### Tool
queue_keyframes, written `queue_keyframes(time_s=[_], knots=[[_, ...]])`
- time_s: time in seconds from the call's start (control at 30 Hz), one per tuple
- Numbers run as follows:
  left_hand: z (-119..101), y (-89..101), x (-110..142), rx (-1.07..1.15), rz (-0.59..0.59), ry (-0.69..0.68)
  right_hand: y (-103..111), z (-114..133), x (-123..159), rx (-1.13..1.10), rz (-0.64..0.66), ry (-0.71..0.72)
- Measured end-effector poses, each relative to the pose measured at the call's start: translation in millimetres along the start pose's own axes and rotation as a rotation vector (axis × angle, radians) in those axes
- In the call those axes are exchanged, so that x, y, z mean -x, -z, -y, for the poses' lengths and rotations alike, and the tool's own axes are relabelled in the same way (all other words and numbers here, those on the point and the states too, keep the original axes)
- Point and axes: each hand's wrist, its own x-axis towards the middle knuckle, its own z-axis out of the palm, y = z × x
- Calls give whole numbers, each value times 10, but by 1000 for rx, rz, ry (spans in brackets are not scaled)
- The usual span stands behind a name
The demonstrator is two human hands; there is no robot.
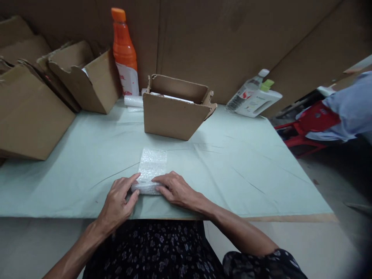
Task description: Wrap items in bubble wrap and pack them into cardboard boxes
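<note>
A pale green worktop (247,155) crosses the frame's middle. An open cardboard box (168,116) stands at upper centre. Below it, at lower centre, a strip of bubble wrap (153,162) lies flat, its near end bundled. The left hand (119,197) and right hand (176,189) grip that bundle between thumbs and fingers. This looks like a rolling step; the next move calls for snug, even pressure.

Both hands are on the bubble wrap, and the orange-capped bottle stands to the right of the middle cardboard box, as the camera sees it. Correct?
Not quite: in the head view, the orange-capped bottle stands left of the middle cardboard box. The left hand and right hand are indeed on the bubble wrap.
</note>
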Motion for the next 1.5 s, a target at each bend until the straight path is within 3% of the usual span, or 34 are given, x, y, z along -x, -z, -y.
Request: queue_keyframes(time_s=[0.13,0.23,0.37,0.43,0.57,0.7,0.8,0.87,1.03,1.13,1.2,1.3,1.4,1.5], knots=[[91,-125,-204,-100,-13,73,6,-9,56,219,-134,10],[141,-185,-295,-159,-73,24,0,-14,50,335,-74,99],[98,-131,-180,-102,-54,-165,-10,-55,16,282,-38,79],[53,-79,-101,-55,-18,-171,-7,-75,16,168,-47,49],[41,-57,-141,-13,-11,-65,7,-60,21,79,-98,10],[154,-164,-414,-107,-61,34,9,4,-47,335,-221,36],[169,-202,-515,-66,-98,149,9,-6,-144,448,-140,105],[99,-187,-452,68,-144,295,11,-59,-207,437,-107,82],[-236,-232,-136,784,-188,792,-36,-127,-228,41,-235,-55],[-383,-370,-107,1051,-191,829,-90,-36,-128,-297,-262,-84],[-415,-449,-137,1053,-196,800,-86,10,-49,-421,-253,-81],[-393,-494,-152,864,-159,741,32,-27,46,-517,-273,-113],[-356,-494,-115,621,-52,579,212,-132,93,-749,-178,-177],[-340,-535,-82,519,36,437,317,-199,101,-882,-92,-152]])
